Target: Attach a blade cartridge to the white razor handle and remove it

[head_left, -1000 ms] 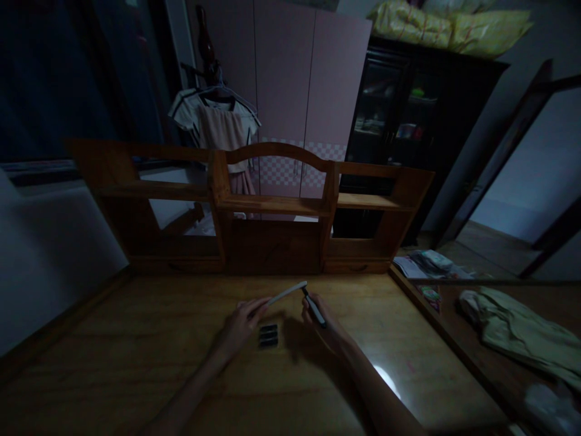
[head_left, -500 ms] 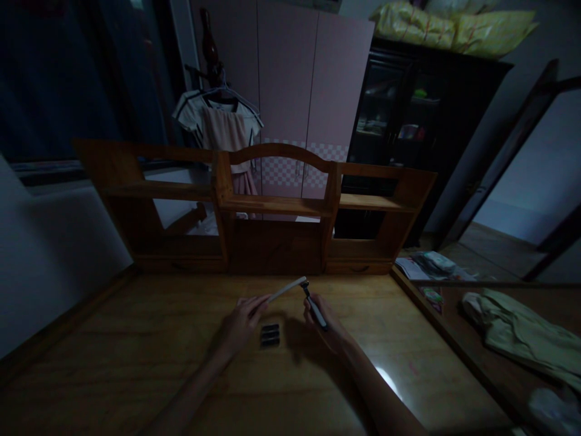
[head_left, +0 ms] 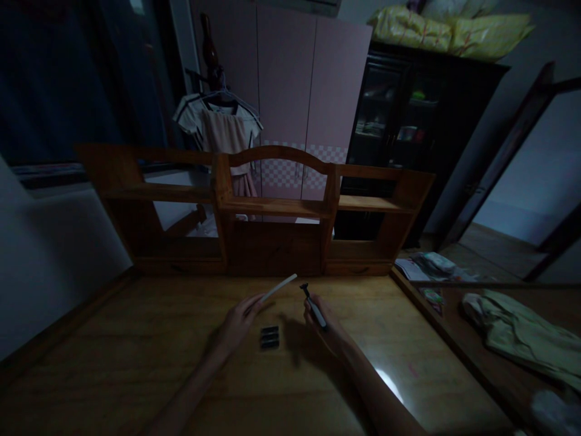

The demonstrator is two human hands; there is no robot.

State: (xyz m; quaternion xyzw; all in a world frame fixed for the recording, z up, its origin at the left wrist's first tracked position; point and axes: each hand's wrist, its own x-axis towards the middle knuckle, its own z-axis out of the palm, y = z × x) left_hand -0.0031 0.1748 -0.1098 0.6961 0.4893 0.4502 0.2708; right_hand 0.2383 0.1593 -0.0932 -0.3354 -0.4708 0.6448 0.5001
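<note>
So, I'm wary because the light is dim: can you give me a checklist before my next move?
1. Left hand gripping the pale strip: ok, by its near end.
2. Right hand gripping the razor: ok, by the handle.
3. Strip and razor head apart: ok, a gap shows.
4. Three dark bars on the wooden desk, untouched: ok.
5. Razor head's condition: cannot tell, too small and dark.

Stick (head_left: 279, 287) left of razor (head_left: 317, 312), cartridge pack (head_left: 269, 338) on tabletop (head_left: 154, 321), shelf unit (head_left: 276, 206) behind
</note>
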